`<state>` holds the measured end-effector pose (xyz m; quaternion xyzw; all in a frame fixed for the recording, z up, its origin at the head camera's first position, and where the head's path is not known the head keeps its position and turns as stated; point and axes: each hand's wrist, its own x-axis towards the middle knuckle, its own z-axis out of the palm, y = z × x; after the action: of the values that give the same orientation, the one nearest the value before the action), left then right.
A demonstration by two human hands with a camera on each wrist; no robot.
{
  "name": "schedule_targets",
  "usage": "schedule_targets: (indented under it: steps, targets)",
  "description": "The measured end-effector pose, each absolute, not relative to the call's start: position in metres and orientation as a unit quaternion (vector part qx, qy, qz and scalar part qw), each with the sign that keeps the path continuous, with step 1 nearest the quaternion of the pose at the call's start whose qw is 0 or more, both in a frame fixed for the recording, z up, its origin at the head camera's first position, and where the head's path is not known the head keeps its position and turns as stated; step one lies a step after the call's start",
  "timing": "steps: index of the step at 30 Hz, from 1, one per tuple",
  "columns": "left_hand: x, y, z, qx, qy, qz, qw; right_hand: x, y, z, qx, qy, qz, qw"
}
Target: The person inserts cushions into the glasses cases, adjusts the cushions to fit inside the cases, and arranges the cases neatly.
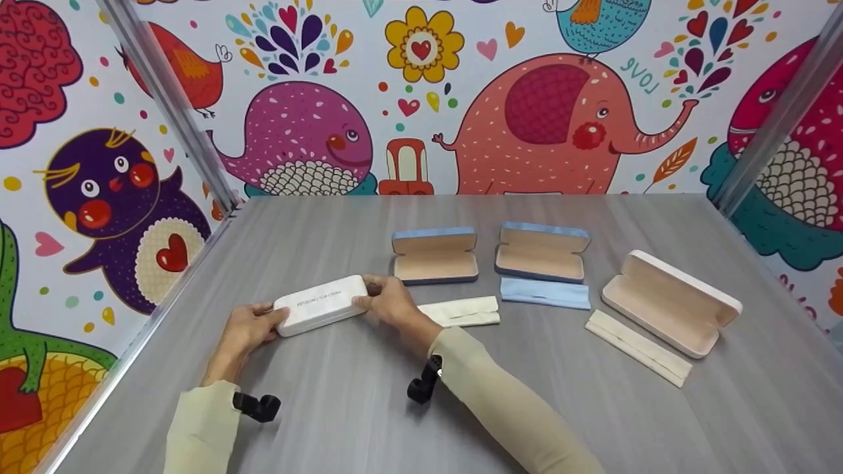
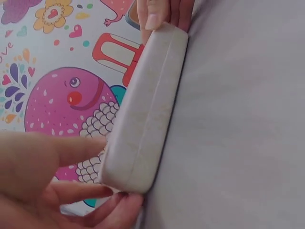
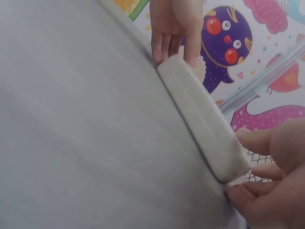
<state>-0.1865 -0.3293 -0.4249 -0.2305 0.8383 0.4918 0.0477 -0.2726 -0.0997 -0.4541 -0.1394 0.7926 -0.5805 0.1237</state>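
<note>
Currently, the left hand (image 1: 250, 325) grips the left end of the closed white case (image 1: 323, 305) at the left of the table (image 1: 342, 415); the right hand (image 1: 395, 304) pinches its right end. Rightward stand an open blue case (image 1: 436, 266) near a cream cloth (image 1: 467, 311), a second blue case (image 1: 540, 261) near a blue cloth (image 1: 544, 293), and an open white case (image 1: 665, 309) near another cream cloth (image 1: 636, 346).

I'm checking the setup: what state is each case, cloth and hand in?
Held white case: closed
Left blue case: open
Right blue case: open
Far-right white case: open
Left cream cloth: folded, partly hidden
Blue cloth: folded
Right cream cloth: folded
Left hand: gripping one case end
Right hand: gripping the other
</note>
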Motion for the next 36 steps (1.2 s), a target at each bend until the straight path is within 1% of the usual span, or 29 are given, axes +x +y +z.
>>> schedule_targets:
  steps: [3, 6, 11, 17, 26, 32, 36]
  targets:
    - [-0.184, -0.325, -0.418, -0.243, 0.842, 0.482, 0.022, -0.27, -0.094, -0.445, -0.123, 0.795, -0.579, 0.132]
    - [-0.182, -0.321, -0.412, -0.239, 0.847, 0.475, -0.001, -0.269, -0.086, -0.437, -0.127, 0.795, -0.579, 0.133]
    - [-0.18, -0.31, -0.405, -0.218, 0.852, 0.476, -0.007, -0.267, -0.072, -0.422, -0.148, 0.784, -0.589, 0.131]
    - [-0.179, -0.292, -0.398, -0.193, 0.837, 0.512, -0.019, -0.263, -0.052, -0.407, -0.165, 0.774, -0.596, 0.131]
    - [-0.176, -0.255, -0.391, -0.144, 0.829, 0.537, -0.051, -0.261, -0.016, -0.392, -0.17, 0.779, -0.594, 0.107]
    - [-0.176, -0.235, -0.393, -0.115, 0.831, 0.54, -0.061, -0.259, 0.003, -0.39, -0.183, 0.783, -0.591, 0.071]
    - [-0.18, -0.224, -0.397, -0.1, 0.827, 0.549, -0.063, -0.258, 0.02, -0.388, -0.173, 0.786, -0.59, 0.066]
